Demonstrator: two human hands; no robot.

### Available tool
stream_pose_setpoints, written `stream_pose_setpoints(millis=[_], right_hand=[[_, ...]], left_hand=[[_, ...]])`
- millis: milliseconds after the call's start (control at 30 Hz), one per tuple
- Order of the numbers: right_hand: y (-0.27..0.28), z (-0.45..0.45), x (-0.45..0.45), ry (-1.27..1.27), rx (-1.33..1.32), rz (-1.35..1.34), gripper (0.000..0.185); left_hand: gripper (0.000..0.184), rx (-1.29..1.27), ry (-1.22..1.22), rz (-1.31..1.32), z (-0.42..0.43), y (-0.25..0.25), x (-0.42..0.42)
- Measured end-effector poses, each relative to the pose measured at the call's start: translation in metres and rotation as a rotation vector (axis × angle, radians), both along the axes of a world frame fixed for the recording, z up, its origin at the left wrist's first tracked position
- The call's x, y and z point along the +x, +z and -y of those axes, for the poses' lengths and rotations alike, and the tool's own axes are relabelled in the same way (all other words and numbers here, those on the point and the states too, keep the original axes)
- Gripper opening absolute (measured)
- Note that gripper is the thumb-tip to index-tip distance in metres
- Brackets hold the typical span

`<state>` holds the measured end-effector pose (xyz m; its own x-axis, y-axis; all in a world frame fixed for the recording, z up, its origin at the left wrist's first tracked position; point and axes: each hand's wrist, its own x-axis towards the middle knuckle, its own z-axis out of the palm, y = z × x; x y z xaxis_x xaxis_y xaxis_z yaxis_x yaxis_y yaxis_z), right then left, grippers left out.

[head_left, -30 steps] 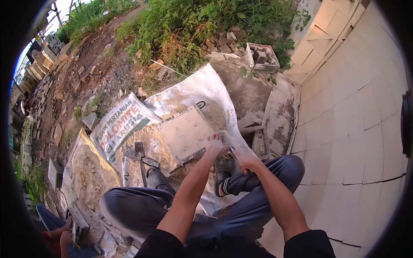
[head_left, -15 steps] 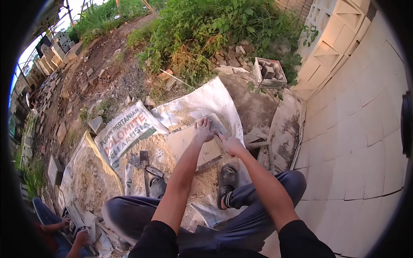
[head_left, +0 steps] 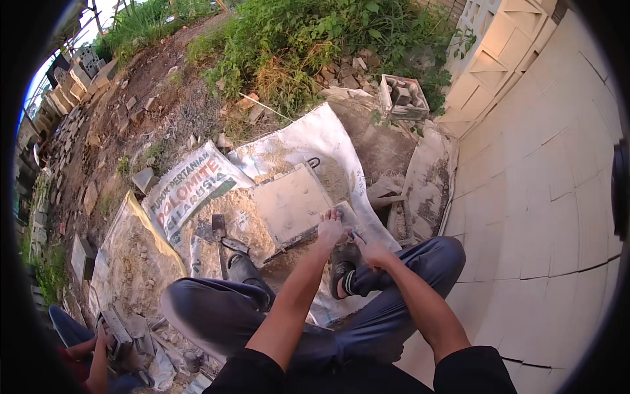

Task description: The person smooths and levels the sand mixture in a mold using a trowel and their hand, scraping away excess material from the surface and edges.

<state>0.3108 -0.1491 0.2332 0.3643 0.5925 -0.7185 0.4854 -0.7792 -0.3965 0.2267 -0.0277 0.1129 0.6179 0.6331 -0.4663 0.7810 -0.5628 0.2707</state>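
Note:
A flat rectangular mould, its top levelled with pale grey material, lies on sandy sacking between my feet. At its near right corner, my right hand is closed around the handle of a flat trowel. The fingers of my left hand are stretched out and lie flat on the trowel's blade. A wire loop handle sticks out at the mould's far edge. To the left, a small square-bladed tool and a dark looped object rest on the sand.
A printed white sack and a sand heap lie left. Pale stacked slabs rise on the right. A box of rubble stands behind, near bushes. At lower left, another person's hands hold a grey block-like thing.
Both my hands and the trowel have moved toward me and right, off the middle of the mould to its near right corner. The other person's hands have shifted around the grey thing.

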Motion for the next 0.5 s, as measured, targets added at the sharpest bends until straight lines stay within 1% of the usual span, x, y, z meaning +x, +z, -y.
stream_pose_setpoints(millis=[67, 100, 133, 167, 200, 267, 300, 333, 400, 433, 467, 500], right_hand=[[-0.009, 0.020, 0.005, -0.011, -0.043, -0.041, 0.067], [-0.001, 0.030, 0.003, -0.001, -0.035, -0.024, 0.066], [0.001, 0.040, 0.003, 0.016, -0.034, -0.017, 0.066], [0.003, 0.047, 0.005, 0.112, -0.027, 0.018, 0.066], [0.004, 0.047, 0.005, 0.203, -0.020, 0.050, 0.066], [0.033, 0.040, -0.012, 0.186, 0.006, 0.073, 0.069], [0.041, 0.032, -0.022, 0.159, 0.031, 0.088, 0.072], [0.035, 0.022, -0.026, 0.168, 0.024, 0.073, 0.072], [0.026, -0.009, -0.028, 0.089, 0.233, 0.012, 0.071], [0.028, -0.031, -0.036, 0.024, 0.187, -0.005, 0.070], [0.017, -0.051, -0.043, 0.030, 0.191, -0.009, 0.070], [-0.001, -0.075, -0.047, 0.061, 0.297, 0.029, 0.068]], left_hand=[[0.081, -0.074, 0.004, -0.008, 0.023, 0.011, 0.001], [0.081, -0.070, 0.012, -0.001, 0.031, 0.014, -0.003], [0.082, -0.212, -0.116, -0.056, 0.036, 0.017, -0.008], [0.084, -0.353, -0.241, -0.108, 0.039, 0.018, -0.014], [0.084, -0.351, -0.224, -0.103, 0.043, 0.017, -0.020], [0.085, -0.095, 0.088, -0.001, 0.053, 0.012, -0.029], [0.086, -0.021, 0.072, 0.052, 0.038, 0.012, -0.035], [0.086, 0.040, 0.077, 0.058, 0.021, 0.023, -0.041], [0.084, 0.155, 0.071, 0.049, -0.026, 0.053, -0.050], [0.083, 0.210, 0.051, 0.033, -0.051, 0.062, -0.055], [0.083, 0.215, 0.057, 0.029, -0.074, 0.062, -0.060], [0.081, 0.270, 0.080, 0.017, -0.098, 0.057, -0.066]])
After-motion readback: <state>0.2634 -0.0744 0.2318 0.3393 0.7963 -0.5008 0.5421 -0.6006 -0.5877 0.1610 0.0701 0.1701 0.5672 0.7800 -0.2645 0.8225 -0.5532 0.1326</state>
